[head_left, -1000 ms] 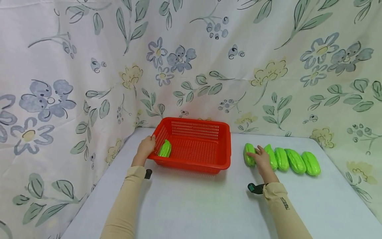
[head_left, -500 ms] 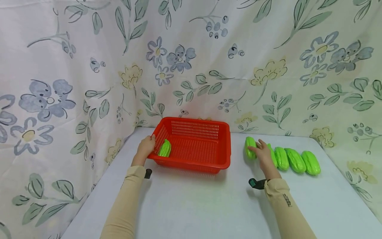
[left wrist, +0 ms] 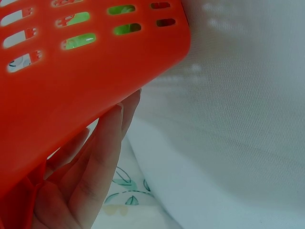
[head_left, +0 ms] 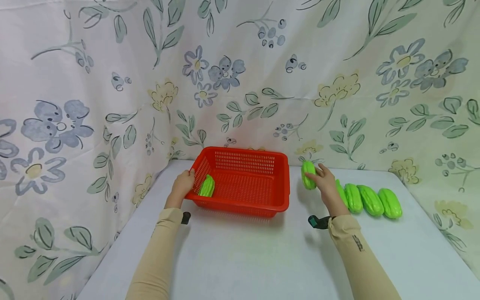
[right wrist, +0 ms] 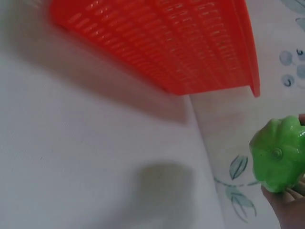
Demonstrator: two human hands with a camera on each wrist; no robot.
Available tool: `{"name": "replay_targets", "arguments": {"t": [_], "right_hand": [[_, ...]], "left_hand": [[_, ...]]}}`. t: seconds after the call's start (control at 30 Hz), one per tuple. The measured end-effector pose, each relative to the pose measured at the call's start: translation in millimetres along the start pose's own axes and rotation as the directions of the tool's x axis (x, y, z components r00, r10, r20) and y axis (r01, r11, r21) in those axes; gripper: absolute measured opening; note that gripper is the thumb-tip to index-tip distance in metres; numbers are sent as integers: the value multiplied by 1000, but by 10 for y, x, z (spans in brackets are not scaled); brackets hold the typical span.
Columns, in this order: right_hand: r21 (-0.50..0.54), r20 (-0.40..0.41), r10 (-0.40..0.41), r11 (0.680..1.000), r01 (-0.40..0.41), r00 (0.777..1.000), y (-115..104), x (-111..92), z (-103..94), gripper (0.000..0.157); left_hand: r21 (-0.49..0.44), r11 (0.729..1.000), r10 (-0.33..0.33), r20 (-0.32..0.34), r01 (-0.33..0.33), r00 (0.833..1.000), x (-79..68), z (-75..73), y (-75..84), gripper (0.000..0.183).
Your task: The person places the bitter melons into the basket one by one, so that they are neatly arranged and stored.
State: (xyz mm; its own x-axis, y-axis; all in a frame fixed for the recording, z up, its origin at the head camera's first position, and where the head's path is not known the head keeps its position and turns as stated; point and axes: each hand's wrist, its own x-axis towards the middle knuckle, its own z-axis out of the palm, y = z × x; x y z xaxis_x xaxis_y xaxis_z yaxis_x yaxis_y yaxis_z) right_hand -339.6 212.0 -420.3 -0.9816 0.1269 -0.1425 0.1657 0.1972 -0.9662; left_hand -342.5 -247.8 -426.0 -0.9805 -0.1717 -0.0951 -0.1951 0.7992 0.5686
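Left fingers (left wrist: pixel 100 155) grip the basket (head_left: pixel 236 203) edge; across a gap, right fingers (head_left: pixel 324 179) pinch a green gourd (head_left: pixel 308 174) midair.

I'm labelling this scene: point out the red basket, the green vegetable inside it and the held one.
Red basket (head_left: pixel 240 204): head view, front rim.
Green vegetable inside (head_left: pixel 207 186): head view, visible middle.
Held vegetable (right wrist: pixel 276 153): right wrist view, end facing camera.

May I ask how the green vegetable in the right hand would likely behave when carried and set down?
The green vegetable is probably stiff, as it shows no sag in the right hand. Its glossy surface might be slightly slippery. Set down, it may rock rather than roll freely, given its lobed outline.
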Motion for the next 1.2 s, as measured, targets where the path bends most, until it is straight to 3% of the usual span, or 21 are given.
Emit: {"name": "replay_targets", "arguments": {"t": [0.8, 1.2], "right_hand": [[42, 71, -121, 992, 119, 990, -547, -37, 488, 81], [50, 138, -127, 991, 121, 982, -633, -12, 877, 79]], "left_hand": [[2, 1000, 8, -3, -8, 1000, -27, -31, 14, 59], [-12, 1000, 8, -5, -9, 1000, -16, -18, 9, 59]]}}
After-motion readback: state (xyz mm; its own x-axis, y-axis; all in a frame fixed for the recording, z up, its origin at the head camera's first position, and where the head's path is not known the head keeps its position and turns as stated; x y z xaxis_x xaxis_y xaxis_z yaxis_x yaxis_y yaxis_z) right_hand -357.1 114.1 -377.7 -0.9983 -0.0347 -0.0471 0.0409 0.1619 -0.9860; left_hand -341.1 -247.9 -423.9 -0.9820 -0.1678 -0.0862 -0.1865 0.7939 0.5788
